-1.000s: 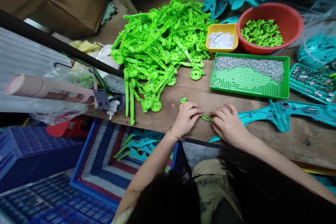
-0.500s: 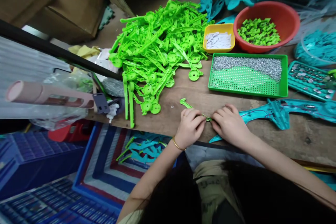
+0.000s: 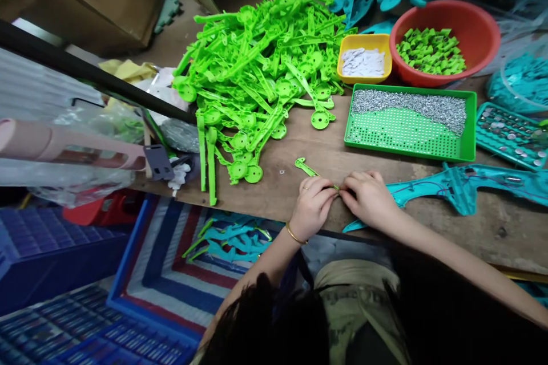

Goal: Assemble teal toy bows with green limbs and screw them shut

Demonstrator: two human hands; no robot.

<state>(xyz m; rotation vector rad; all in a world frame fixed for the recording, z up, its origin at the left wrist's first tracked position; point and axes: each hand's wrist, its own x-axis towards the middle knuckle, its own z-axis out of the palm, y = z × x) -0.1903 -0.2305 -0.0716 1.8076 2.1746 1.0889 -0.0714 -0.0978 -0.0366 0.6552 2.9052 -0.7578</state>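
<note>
My left hand (image 3: 313, 206) is closed around a slim green plastic arm (image 3: 305, 167), whose hooked end sticks out past the fingers to the upper left. The rest of the arm is mostly covered by the fingers. Meeting it from the other side, my right hand (image 3: 369, 196) pinches the near end of the same green arm with thumb and fingertips. Any smaller piece between the fingertips is too small to tell. Beside and partly under my right forearm lies a long teal plastic bow-shaped shell (image 3: 460, 189) with thin wires along it.
A heap of green plastic arms (image 3: 261, 68) covers the back left. Behind stand a yellow tray (image 3: 386, 73) of white pieces, a red bowl (image 3: 482, 40) of green pieces and a green tray (image 3: 411, 151) of small metal screws. A blue basket (image 3: 124, 262) stands below the table edge.
My fingertips have come closer together over the green arm, hiding more of its near end. The whole view has shifted slightly; the other things lie as before.
</note>
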